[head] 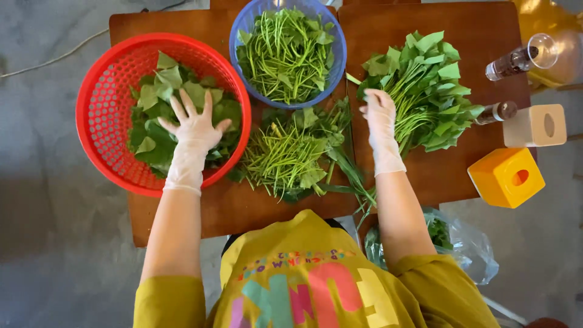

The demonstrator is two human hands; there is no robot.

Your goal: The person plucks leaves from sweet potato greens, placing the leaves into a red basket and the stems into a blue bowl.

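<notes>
**A:** Starting from the left, your left hand (194, 126) is spread wide, fingers splayed flat on the pile of loose leaves (159, 124) inside the red basket (97, 115). It's not gripping anything, just resting on top.

**B:** And the middle?

**A:** There's a blue bowl (243, 27) at the far edge of the tabletop (231, 209), full of thin green stems. Just in front of it, a heap of stems (282, 158) lies straight on the wood, between your two arms.

**B:** Right side?

**A:** Your right hand (381, 115) sits at the stem end of a big leafy bunch (428, 85), touching it. I can't tell if your fingers are closed around it. Further right are two small bottles (513, 62), a beige box (535, 126) and a yellow box (505, 177).
</notes>
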